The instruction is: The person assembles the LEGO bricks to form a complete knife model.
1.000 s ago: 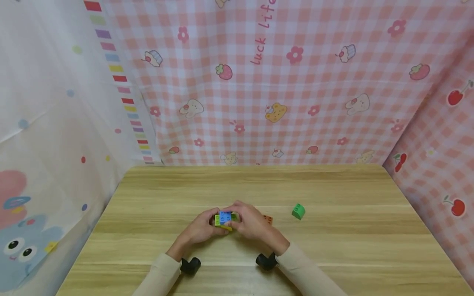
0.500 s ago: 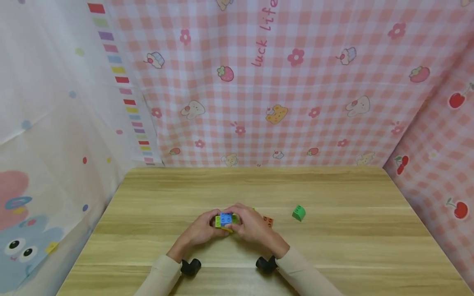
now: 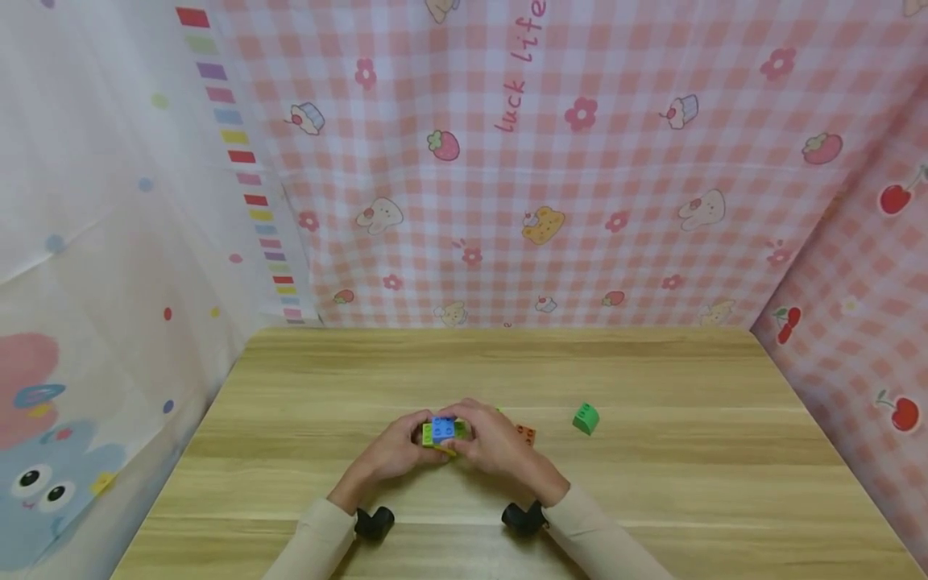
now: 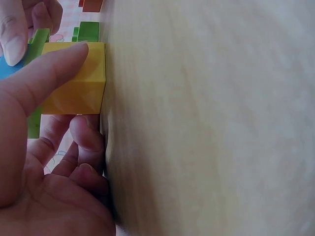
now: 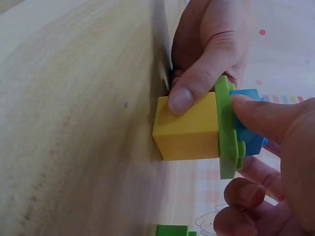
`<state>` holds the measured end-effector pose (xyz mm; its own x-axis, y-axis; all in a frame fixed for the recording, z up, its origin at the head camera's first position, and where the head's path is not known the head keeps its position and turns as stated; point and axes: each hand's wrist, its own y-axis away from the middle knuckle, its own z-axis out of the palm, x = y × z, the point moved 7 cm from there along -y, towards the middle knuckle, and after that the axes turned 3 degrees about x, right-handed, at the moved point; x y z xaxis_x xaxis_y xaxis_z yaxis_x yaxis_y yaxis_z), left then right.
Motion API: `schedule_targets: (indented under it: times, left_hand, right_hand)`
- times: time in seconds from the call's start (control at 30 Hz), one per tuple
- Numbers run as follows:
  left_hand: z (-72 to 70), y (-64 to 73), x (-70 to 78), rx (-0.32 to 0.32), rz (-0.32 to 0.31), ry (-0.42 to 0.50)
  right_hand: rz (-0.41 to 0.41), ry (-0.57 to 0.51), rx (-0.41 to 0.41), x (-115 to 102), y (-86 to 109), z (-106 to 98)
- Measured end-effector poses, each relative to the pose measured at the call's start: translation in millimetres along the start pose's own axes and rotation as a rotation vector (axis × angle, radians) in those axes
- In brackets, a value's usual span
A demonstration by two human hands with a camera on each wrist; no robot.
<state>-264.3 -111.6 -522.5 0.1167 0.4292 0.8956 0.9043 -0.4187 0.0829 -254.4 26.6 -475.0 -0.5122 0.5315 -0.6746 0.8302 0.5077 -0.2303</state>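
Observation:
A small stack of toy building bricks stands on the table between both hands. Its bottom is a yellow brick [image 5: 189, 132], with a lime green plate [image 5: 227, 137] on it and a blue brick [image 3: 443, 428] on top. My left hand [image 3: 395, 445] grips the yellow brick low down, its thumb lying along one side in the left wrist view. From the right, my right hand [image 3: 495, 441] pinches the blue brick, thumb against its near face. The right hand's fingers partly cover the blue brick and the plate's right end.
An orange brick [image 3: 527, 436] lies just right of the right hand, partly hidden by it. Farther right is a green curved-top brick [image 3: 586, 418]. A green brick [image 4: 89, 32] shows behind the stack in the left wrist view. Patterned cloth [image 3: 544, 161] hangs behind the wooden table [image 3: 652, 499].
The head view has shifted slightly, and a bit of green now shows behind the right hand. Both hands keep their hold on the stack, almost still.

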Motion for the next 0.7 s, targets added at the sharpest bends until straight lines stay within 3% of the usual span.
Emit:
schedule_targets:
  times: [0.23,0.43,0.7]
  left_hand:
    - [0.1,0.7,-2.3,-0.002,-0.016,0.010]
    - [0.8,-0.8,-4.2,-0.007,-0.018,0.015]
    - [1.0,-0.1,-6.5,-0.009,-0.036,0.019]
  right_hand:
    - [0.004,-0.043,-0.020,0.3,5.0,-10.2]
    - [0.027,-0.095,0.061,12.2,14.0,-34.2]
    - [0.133,-0.132,0.126,37.0,28.3,-56.5]
